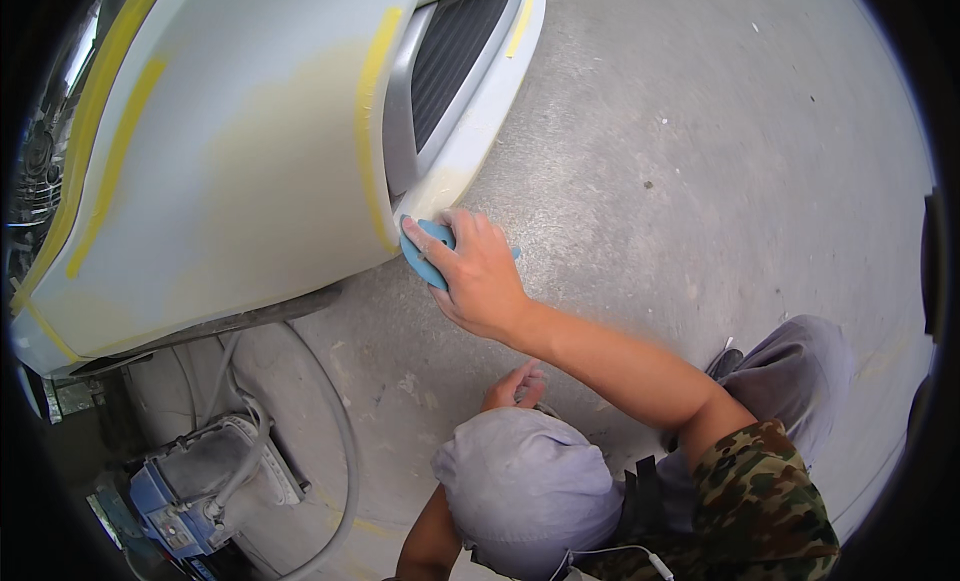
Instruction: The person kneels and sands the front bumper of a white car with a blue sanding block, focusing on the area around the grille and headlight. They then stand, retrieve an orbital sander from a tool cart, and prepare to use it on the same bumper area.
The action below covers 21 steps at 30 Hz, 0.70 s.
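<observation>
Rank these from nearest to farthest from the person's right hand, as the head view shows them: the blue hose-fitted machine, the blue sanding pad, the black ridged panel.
Measured from the right hand:
1. Blue sanding pad: in its grip, at the body panel's edge.
2. Black ridged panel: beyond the hand, toward the top.
3. Blue hose-fitted machine: lower left, on the floor.

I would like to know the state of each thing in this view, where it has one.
Right hand: closed on the pad
Pad: gripped, at the panel's lower corner
Left hand: empty, fingers loosely bent
Panel: pale, with yellowish patches
Tape: stuck on in strips
Hose: bent in a wide curve
Machine: on or off, cannot tell
</observation>
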Tool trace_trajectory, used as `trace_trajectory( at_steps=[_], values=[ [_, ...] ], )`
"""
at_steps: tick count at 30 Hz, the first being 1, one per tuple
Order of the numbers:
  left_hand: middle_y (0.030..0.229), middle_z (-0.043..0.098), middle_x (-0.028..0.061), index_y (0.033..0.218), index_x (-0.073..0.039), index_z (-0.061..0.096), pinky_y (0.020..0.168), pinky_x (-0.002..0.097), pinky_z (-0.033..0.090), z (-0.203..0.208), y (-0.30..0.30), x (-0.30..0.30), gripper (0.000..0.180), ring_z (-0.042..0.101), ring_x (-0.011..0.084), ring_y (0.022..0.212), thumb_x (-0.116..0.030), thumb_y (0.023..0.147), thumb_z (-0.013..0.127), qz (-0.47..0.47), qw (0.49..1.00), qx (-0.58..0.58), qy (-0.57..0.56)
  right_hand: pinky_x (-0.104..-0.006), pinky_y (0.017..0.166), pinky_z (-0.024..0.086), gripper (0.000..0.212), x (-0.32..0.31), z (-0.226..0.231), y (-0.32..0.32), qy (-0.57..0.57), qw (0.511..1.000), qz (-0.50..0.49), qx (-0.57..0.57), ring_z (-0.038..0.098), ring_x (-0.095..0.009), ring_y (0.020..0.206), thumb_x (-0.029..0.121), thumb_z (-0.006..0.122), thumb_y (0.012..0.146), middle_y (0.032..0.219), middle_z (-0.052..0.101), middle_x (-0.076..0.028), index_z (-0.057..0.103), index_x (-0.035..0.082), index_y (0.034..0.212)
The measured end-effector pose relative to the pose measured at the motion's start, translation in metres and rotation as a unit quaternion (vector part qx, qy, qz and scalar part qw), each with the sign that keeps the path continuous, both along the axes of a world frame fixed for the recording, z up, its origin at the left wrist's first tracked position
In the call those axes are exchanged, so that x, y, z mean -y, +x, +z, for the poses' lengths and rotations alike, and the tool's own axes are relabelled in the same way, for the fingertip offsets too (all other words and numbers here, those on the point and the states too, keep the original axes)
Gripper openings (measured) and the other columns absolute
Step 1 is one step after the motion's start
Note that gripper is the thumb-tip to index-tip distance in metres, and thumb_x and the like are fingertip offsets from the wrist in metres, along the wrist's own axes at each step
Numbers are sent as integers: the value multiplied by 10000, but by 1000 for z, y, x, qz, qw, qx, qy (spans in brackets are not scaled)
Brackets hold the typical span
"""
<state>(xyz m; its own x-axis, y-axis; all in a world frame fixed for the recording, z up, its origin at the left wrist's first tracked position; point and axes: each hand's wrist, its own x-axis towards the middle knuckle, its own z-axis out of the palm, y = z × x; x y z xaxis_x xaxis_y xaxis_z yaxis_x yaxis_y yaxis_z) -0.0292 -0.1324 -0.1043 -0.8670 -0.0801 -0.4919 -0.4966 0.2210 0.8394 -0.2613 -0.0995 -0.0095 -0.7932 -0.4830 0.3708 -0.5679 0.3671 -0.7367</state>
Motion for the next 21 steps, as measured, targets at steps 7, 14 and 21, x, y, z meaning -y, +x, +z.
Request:
trace_trajectory(
  at_steps=[7,14,21],
  values=[
    [1145,785,162,1313,-27,658,938,430,581,8,-2,7,358,762,281,1061,-204,1010,735,-55,996,66,-15,-414,980,475,733,17,4,19,-299,857,84,411,542,-386,1102,18,694,842,1231,532,-176,569,165,1549],
    [1310,724,166,1392,-21,618,1031,422,542,14,7,16,419,703,256,1210,-284,1072,673,193,917,106,333,-369,1002,464,756,16,6,22,-106,981,-24,159,555,-344,1118,9,659,832,1216,524,-151,561,185,1560],
    [1373,659,215,1537,32,482,1140,432,471,142,3,67,645,643,296,1273,-446,1110,550,225,960,76,150,-366,987,464,762,19,11,27,-236,907,25,347,559,-326,1099,22,653,828,1186,537,-145,551,176,1567]
  ],
)
